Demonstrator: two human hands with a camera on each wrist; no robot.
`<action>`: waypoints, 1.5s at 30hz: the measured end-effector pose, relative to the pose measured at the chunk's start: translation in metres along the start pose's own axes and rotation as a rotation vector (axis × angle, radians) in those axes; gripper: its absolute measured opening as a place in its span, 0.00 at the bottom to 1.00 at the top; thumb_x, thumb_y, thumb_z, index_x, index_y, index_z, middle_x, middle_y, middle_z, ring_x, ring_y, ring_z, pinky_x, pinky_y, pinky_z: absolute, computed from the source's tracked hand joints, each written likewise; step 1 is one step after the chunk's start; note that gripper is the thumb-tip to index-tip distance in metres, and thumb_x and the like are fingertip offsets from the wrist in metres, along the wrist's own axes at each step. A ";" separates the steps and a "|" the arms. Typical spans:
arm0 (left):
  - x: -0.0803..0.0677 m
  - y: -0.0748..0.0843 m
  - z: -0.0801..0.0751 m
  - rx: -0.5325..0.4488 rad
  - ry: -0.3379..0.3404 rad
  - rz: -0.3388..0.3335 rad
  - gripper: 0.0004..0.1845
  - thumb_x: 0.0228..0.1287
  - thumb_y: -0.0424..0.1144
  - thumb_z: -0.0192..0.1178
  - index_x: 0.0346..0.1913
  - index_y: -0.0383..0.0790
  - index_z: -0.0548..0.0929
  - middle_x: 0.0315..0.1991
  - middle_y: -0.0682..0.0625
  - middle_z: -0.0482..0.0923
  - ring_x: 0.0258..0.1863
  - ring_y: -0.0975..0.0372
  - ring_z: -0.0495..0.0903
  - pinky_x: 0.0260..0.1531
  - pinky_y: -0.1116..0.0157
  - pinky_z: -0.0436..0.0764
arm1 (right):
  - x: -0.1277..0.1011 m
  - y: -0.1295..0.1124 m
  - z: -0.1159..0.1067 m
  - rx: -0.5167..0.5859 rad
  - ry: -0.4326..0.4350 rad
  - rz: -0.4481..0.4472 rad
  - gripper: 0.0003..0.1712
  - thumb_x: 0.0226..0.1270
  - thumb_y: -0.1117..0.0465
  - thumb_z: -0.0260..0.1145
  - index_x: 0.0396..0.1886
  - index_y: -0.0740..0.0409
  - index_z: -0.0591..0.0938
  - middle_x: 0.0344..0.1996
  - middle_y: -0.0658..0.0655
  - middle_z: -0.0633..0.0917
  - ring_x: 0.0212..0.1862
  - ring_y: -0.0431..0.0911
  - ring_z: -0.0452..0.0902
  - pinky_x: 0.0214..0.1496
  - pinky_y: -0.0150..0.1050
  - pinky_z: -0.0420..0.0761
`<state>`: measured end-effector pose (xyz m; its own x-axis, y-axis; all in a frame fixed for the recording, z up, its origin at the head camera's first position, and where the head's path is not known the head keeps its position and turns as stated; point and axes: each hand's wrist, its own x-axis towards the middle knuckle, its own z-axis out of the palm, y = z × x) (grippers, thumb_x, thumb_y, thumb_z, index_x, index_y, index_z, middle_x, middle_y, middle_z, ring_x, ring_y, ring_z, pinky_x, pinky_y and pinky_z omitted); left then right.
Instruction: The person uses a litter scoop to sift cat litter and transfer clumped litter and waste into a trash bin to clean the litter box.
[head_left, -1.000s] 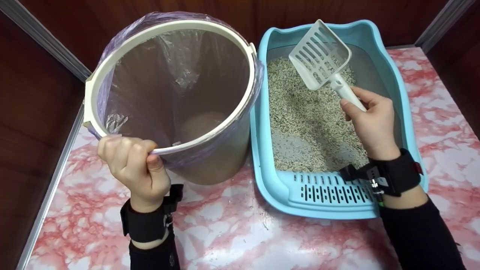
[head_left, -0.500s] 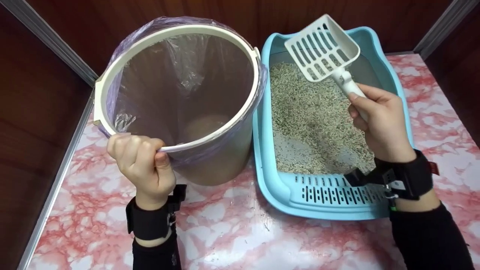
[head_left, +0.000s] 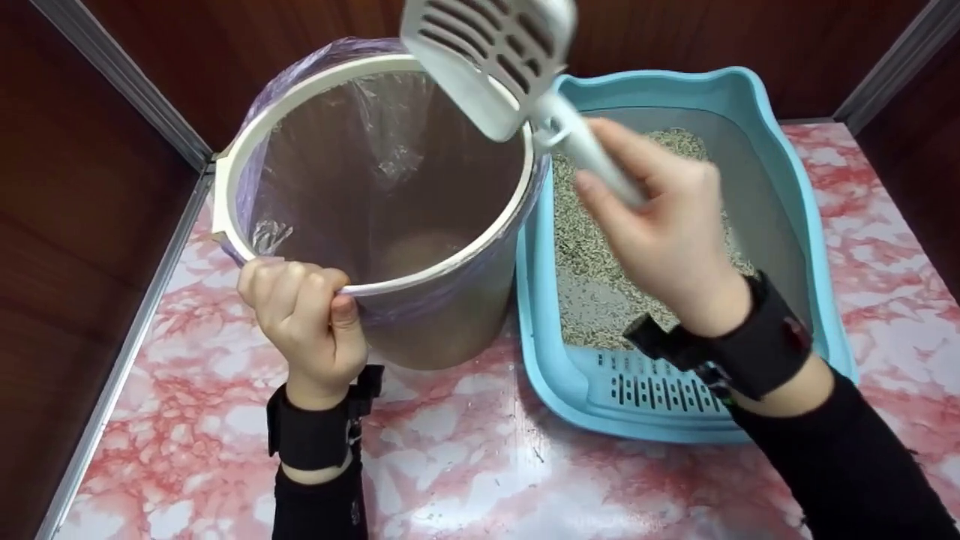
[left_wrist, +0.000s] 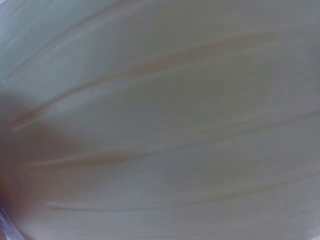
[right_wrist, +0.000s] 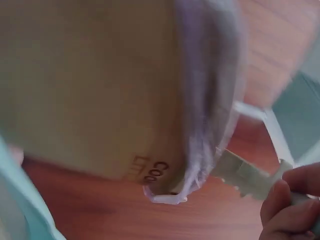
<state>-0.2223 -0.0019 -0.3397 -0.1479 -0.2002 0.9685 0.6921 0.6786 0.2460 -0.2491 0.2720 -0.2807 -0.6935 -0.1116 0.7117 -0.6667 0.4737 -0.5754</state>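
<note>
My left hand grips the near rim of a beige bin lined with a purple plastic bag; the bin is tilted toward me. My right hand grips the handle of a white slotted scoop, whose head hangs over the bin's right rim. The blue litter tray with pale litter sits right of the bin. The left wrist view shows only the bin wall, close and blurred. In the right wrist view my fingers hold the scoop handle beside the bin and its bag edge.
Everything rests on a pink marbled tabletop enclosed by dark wood walls with metal trim. The tray's slotted front step lies near my right wrist.
My right hand has swung the scoop up and left, from above the litter tray to over the bin's rim. The left hand keeps its grip on the rim.
</note>
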 end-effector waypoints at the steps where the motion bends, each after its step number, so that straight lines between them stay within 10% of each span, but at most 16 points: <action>1: 0.000 0.000 0.001 -0.003 -0.001 0.003 0.34 0.75 0.58 0.46 0.17 0.35 0.67 0.15 0.43 0.58 0.24 0.48 0.57 0.43 0.54 0.59 | -0.001 -0.003 0.004 -0.102 -0.017 -0.073 0.18 0.67 0.64 0.68 0.56 0.56 0.84 0.34 0.57 0.89 0.26 0.44 0.81 0.31 0.34 0.81; 8: -0.001 0.001 0.005 -0.014 -0.002 0.021 0.33 0.76 0.57 0.46 0.17 0.35 0.67 0.15 0.43 0.58 0.24 0.49 0.58 0.43 0.54 0.59 | -0.007 -0.011 0.011 -0.558 -0.173 -0.321 0.17 0.77 0.60 0.56 0.59 0.43 0.84 0.20 0.56 0.73 0.16 0.45 0.59 0.18 0.36 0.64; 16: 0.000 0.002 0.006 -0.018 0.004 0.020 0.33 0.76 0.57 0.46 0.17 0.35 0.67 0.15 0.43 0.58 0.24 0.49 0.58 0.43 0.54 0.59 | -0.007 -0.007 0.006 -0.435 -0.162 -0.260 0.17 0.73 0.63 0.62 0.59 0.48 0.84 0.22 0.58 0.79 0.18 0.44 0.64 0.21 0.34 0.68; 23: 0.000 0.002 0.007 -0.024 0.009 0.015 0.34 0.76 0.58 0.46 0.17 0.35 0.67 0.14 0.43 0.58 0.24 0.49 0.57 0.43 0.54 0.59 | -0.001 0.011 -0.023 0.011 0.103 0.036 0.21 0.62 0.71 0.70 0.55 0.59 0.84 0.43 0.55 0.91 0.34 0.37 0.83 0.44 0.28 0.80; 30: 0.000 0.002 0.007 -0.025 0.008 0.012 0.34 0.75 0.58 0.47 0.16 0.35 0.67 0.15 0.43 0.58 0.24 0.48 0.58 0.43 0.54 0.59 | -0.009 0.028 -0.066 0.549 0.261 0.448 0.14 0.67 0.72 0.64 0.52 0.69 0.83 0.21 0.55 0.82 0.16 0.39 0.69 0.14 0.26 0.63; 39: 0.001 0.003 0.005 -0.018 0.009 -0.002 0.34 0.75 0.58 0.46 0.16 0.34 0.67 0.14 0.42 0.58 0.24 0.48 0.58 0.43 0.54 0.59 | -0.039 0.078 -0.108 0.697 -0.141 1.135 0.09 0.77 0.63 0.55 0.42 0.58 0.82 0.21 0.49 0.79 0.16 0.34 0.66 0.17 0.26 0.64; 45: 0.002 0.005 0.003 -0.018 0.013 -0.002 0.34 0.75 0.58 0.46 0.16 0.34 0.67 0.15 0.42 0.57 0.26 0.48 0.58 0.43 0.54 0.59 | -0.041 0.097 -0.123 0.587 -0.338 1.332 0.13 0.81 0.63 0.47 0.40 0.55 0.78 0.20 0.49 0.79 0.16 0.34 0.65 0.19 0.26 0.61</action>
<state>-0.2211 0.0028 -0.3360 -0.1404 -0.2108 0.9674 0.7047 0.6650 0.2472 -0.2516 0.4300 -0.3165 -0.8393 -0.1218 -0.5298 0.5350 -0.0125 -0.8448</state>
